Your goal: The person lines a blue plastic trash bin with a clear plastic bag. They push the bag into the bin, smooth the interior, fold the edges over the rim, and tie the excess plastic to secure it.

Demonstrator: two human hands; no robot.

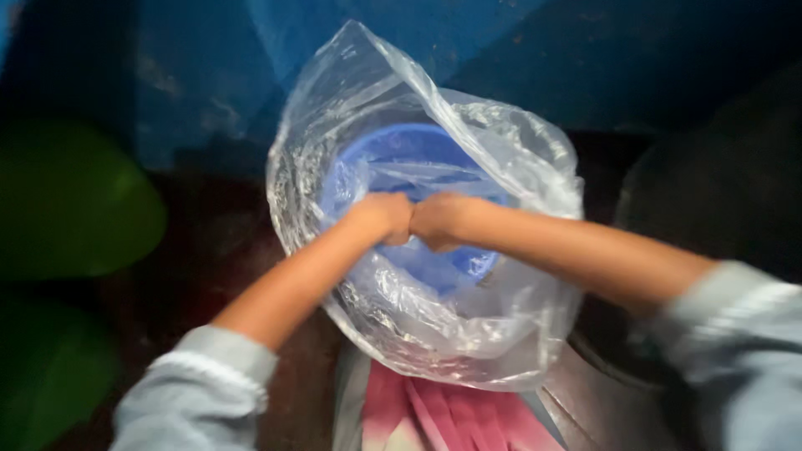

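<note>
A large clear plastic bag [468,142] lines a round blue plastic bowl or bucket [401,154] at the centre of the view. My left hand [383,217] and my right hand [436,220] meet over the middle of the bowl, fists closed and knuckles touching. Both pinch the thin plastic film between them. The bag's rim billows up around the bowl and hides most of its edge. The picture is motion-blurred, so the fingers are unclear.
A pink and white cloth [434,413] lies at the bottom centre below the bag. A green rounded object [67,200] sits at the left. A blue wall or surface [200,75] is behind. A dark curved metal rim [601,401] shows at lower right.
</note>
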